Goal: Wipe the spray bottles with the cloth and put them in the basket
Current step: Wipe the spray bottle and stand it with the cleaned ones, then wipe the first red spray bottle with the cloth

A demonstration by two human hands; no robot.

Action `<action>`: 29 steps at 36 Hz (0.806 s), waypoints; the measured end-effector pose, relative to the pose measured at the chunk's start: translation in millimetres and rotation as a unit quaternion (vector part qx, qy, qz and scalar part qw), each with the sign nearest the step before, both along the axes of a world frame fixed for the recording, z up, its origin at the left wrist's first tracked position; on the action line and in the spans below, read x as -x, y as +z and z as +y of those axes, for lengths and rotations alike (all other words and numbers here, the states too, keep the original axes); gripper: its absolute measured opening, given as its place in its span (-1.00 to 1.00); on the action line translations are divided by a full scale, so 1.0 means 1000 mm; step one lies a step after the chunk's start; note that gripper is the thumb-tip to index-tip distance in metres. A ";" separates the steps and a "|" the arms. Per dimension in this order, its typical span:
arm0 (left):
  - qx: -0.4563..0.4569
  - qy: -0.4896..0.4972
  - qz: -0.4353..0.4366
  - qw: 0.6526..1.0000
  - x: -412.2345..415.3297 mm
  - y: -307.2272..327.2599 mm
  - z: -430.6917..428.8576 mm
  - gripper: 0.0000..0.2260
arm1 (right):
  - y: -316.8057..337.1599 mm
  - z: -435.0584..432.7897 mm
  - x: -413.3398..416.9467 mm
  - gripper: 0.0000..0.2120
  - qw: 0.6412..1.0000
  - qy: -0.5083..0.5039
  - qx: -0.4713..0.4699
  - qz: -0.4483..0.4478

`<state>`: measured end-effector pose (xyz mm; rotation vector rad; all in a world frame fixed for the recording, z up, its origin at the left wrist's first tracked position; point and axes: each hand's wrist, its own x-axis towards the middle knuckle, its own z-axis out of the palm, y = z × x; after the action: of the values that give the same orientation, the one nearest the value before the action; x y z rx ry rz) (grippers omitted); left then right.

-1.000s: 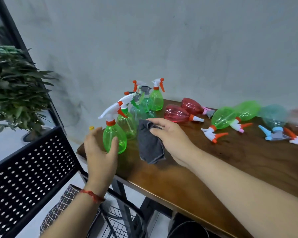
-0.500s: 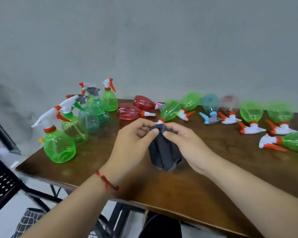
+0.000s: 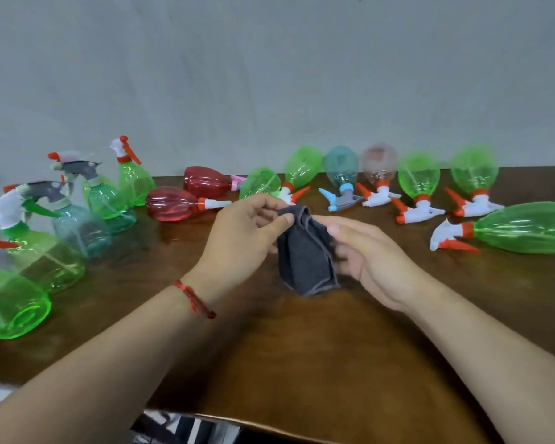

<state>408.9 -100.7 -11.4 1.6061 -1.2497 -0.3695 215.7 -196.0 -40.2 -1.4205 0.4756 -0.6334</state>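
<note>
A: Where is the cloth [image 3: 305,254]?

B: In the middle, held up just over the table [image 3: 302,354] between both hands. It is dark grey and folded, with pale stitched edges. Its lower corner hangs close to the wood. I cannot tell whether it touches.

A: And the hands?

B: The left hand [image 3: 241,241] pinches the cloth's top edge between thumb and forefinger. The right hand [image 3: 375,261] grips its right side, with the fingers curled behind and the thumb on the front. A red string [image 3: 193,298] circles the left wrist.

A: The bottles?

B: Take the cloth as the centre of the dial. A cluster stands upright from 8 to 10 o'clock, green and teal, with white or grey triggers. The near bottle [image 3: 10,302] at 8 is green and is partly cut off by the frame. Two red bottles [image 3: 172,203] lie on their sides at 10 to 11. A row lies from 12 to 2 along the wall [image 3: 269,75], nozzles toward the person. It runs green, green, a teal bottle [image 3: 340,165], a pink bottle [image 3: 378,161], then two more green. At 3 a long bottle [image 3: 526,227], also green, lies with its nozzle pointing to 9.

A: Anything to read on them?

B: Too blurred to tell.
</note>
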 end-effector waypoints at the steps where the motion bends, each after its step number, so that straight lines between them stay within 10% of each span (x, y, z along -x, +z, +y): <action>1: -0.005 -0.007 0.012 1.000 0.000 -0.001 -0.003 -0.92 | -0.003 -0.002 -0.001 -0.68 1.000 -0.004 -0.004 -0.006; 6: -0.037 -0.067 0.105 0.992 0.001 -0.007 -0.012 -0.96 | -0.019 -0.001 -0.003 -0.72 0.997 -0.066 -0.012 -0.028; 10: -0.021 -0.013 -0.090 0.996 -0.044 -0.002 -0.023 -0.97 | -0.022 -0.012 0.003 -0.76 0.993 -0.101 -0.034 -0.051; 14: -0.189 0.139 -0.447 0.863 -0.130 0.004 -0.038 -0.74 | -0.018 -0.018 0.008 -0.76 0.988 -0.139 -0.030 -0.067; 18: -0.312 0.140 -0.575 0.743 -0.183 0.005 -0.043 -0.53 | -0.017 -0.021 0.007 -0.76 0.986 -0.143 -0.034 -0.073; 29: -0.300 0.137 -0.629 0.704 -0.192 -0.015 -0.066 -0.65 | -0.025 -0.017 0.004 -0.76 0.990 -0.133 -0.009 -0.040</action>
<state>600.9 -166.6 -25.9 2.7466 -1.9077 0.7828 212.0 -213.3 -65.6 -1.3197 0.6123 -0.8954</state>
